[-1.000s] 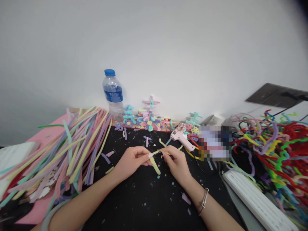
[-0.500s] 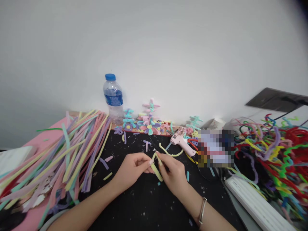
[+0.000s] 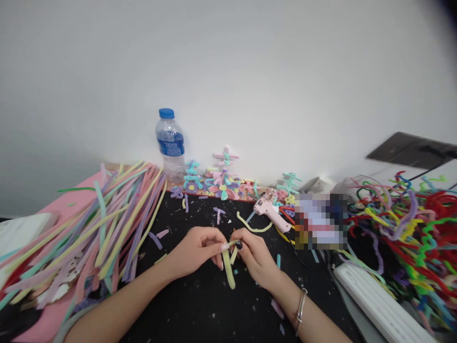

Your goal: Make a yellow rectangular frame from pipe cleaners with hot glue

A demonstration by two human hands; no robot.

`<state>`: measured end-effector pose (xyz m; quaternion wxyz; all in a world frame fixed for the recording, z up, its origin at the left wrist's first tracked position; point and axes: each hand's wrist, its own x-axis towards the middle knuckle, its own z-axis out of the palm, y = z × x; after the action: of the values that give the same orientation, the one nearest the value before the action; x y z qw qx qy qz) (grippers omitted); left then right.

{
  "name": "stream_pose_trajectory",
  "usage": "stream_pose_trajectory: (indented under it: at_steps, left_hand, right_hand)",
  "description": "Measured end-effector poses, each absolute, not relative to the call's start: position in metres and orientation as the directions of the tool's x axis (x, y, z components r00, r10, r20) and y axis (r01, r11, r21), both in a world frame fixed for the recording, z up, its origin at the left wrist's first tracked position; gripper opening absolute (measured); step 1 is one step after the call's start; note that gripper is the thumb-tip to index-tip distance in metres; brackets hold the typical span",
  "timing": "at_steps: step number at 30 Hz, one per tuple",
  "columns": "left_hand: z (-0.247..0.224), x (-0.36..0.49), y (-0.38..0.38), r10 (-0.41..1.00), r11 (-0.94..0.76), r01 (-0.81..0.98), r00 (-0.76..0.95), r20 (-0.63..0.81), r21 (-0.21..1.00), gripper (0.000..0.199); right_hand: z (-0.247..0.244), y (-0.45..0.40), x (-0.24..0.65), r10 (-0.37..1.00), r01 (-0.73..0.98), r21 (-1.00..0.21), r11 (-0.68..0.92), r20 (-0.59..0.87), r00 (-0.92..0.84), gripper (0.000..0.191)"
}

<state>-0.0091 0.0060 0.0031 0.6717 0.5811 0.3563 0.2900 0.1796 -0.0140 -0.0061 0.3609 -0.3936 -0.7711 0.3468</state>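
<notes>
A pale yellow fuzzy stem (image 3: 229, 271) is bent between both hands, its longer end hanging down over the black mat. My left hand (image 3: 203, 247) pinches it between thumb and fingers. From the right, my right hand (image 3: 254, 252) grips it close to the left fingertips, with a shorter end hanging below. Behind the hands, a small purple T-shaped piece (image 3: 219, 214) and a curved yellow stem (image 3: 254, 229) lie on the mat. A pink glue gun (image 3: 268, 212) rests just right of them.
Pastel stems (image 3: 117, 224) are heaped at left. Finished fuzzy flowers (image 3: 223, 188) line the wall beside a water bottle (image 3: 171, 145). A white power strip (image 3: 382, 300) and a tangle of bright stems (image 3: 424, 233) are at right. Small scraps dot the black mat (image 3: 200, 305).
The yellow stem has turned: its bend has dropped from a raised peak to nearly level between the fingertips, and its long end hangs lower. My right fingers have curled over it.
</notes>
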Motion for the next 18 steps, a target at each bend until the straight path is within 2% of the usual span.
stream_pose_trajectory:
  at_steps: [4,18]
  left_hand:
    - [0.0041,-0.0065,0.0048,0.798,0.198,0.008,0.579,-0.166,0.98,0.016]
    - [0.0016,-0.0067,0.0034,0.782,0.304,-0.012,0.574,-0.243,0.953,0.019]
  right_hand:
    - [-0.0054,-0.0139,0.1799,0.833,0.401,-0.767,0.502,0.303,-0.464,0.02]
    - [-0.0066,-0.0157,0.1758,0.877,0.489,-0.743,0.457,0.286,-0.386,0.025]
